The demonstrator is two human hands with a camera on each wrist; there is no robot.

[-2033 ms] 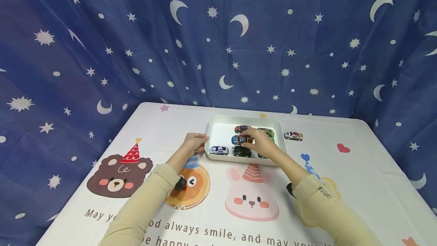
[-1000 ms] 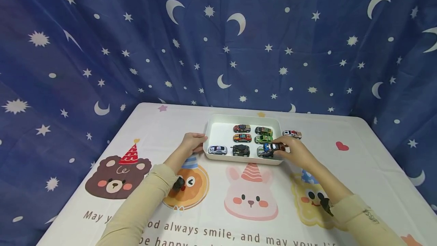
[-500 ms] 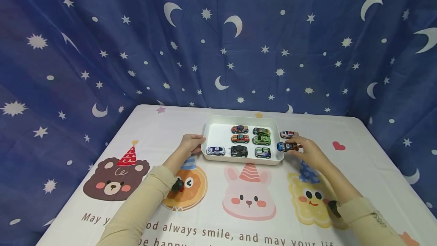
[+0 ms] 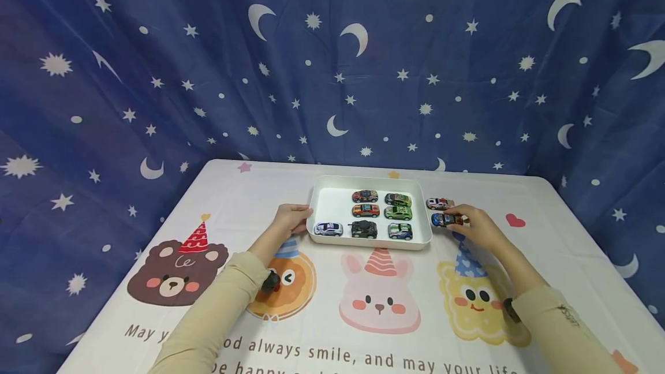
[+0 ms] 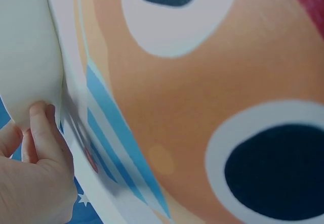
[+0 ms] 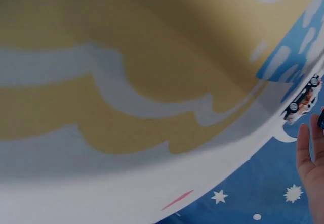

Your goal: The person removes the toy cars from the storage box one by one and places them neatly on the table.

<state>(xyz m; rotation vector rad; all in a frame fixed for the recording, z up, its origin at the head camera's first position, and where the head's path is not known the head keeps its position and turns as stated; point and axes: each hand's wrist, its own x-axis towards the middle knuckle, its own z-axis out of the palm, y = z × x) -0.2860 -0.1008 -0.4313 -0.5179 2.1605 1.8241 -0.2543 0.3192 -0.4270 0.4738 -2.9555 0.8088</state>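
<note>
The blue toy car [image 4: 441,220] has moved from above the white tray [image 4: 332,204] to just outside its right end, where my right hand [image 4: 478,226] pinches it beside the white-and-red car [image 4: 438,204], on the side nearer me. My left hand [image 4: 291,219] grips the tray's left end, and seven toy vehicles [image 4: 366,210] sit inside.
</note>
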